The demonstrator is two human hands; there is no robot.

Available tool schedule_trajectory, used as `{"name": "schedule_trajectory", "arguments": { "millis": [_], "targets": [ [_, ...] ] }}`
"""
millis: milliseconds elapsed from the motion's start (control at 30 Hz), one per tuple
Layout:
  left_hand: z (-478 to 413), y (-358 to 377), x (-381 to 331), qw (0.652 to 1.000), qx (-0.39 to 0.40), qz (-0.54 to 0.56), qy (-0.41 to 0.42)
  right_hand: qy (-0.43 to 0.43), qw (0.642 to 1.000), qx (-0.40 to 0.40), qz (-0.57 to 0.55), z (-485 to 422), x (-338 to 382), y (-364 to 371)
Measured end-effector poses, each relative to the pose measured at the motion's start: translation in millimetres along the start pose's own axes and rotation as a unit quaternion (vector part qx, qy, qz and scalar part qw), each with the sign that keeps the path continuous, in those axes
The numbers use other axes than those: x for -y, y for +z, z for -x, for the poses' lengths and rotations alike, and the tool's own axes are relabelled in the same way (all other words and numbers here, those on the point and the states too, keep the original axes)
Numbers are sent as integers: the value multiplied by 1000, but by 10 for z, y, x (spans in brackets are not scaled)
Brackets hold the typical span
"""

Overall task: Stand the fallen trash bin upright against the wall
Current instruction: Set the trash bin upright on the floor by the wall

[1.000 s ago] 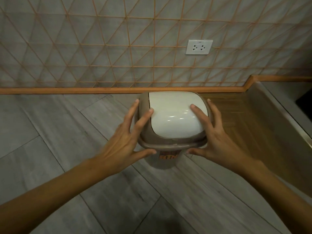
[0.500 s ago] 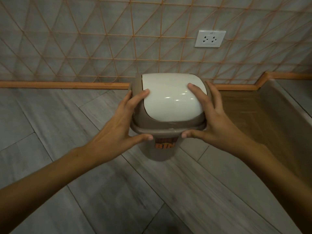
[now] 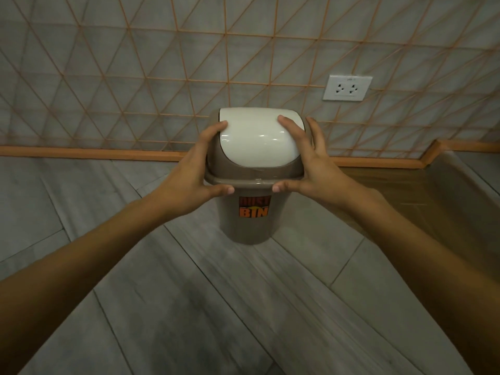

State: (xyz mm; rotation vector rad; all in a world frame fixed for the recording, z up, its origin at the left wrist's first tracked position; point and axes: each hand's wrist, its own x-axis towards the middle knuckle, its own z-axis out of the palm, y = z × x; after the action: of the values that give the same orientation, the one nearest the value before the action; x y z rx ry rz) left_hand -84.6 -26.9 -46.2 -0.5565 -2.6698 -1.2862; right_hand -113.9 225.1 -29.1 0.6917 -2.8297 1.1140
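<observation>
One bin (image 3: 247, 223), upright at centre, base on the floor (image 3: 189, 307), close to the wall (image 3: 135, 77) at 12 o'clock. One socket (image 3: 347, 88) at 1 o'clock; nothing blocking. Two hands: left (image 3: 189, 174) and right (image 3: 316, 171) clamped on the lid rim, fingers (image 3: 286, 125) over the white flap (image 3: 257, 142), thumbs under.

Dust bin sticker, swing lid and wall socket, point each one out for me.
dust bin sticker (image 3: 254, 210): head view, middle of the orange lettering.
swing lid (image 3: 257, 142): head view, white flap's centre.
wall socket (image 3: 347, 88): head view, plate's middle.
</observation>
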Motion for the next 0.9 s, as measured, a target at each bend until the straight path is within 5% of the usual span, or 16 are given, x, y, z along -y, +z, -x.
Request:
{"name": "schedule_trajectory", "arguments": {
  "millis": [300,600,900],
  "targets": [
    [-495,-50,184,997,-50,-45,-46,10,999,-27,29,-511,-128,36],
    [-919,41,257,989,-87,-61,-103,4,969,-82,235,-961,-137,41],
    [-1128,-5,349,988,-93,-59,-106,20,968,-72,240,-1175,-145,71]
  ]
}}
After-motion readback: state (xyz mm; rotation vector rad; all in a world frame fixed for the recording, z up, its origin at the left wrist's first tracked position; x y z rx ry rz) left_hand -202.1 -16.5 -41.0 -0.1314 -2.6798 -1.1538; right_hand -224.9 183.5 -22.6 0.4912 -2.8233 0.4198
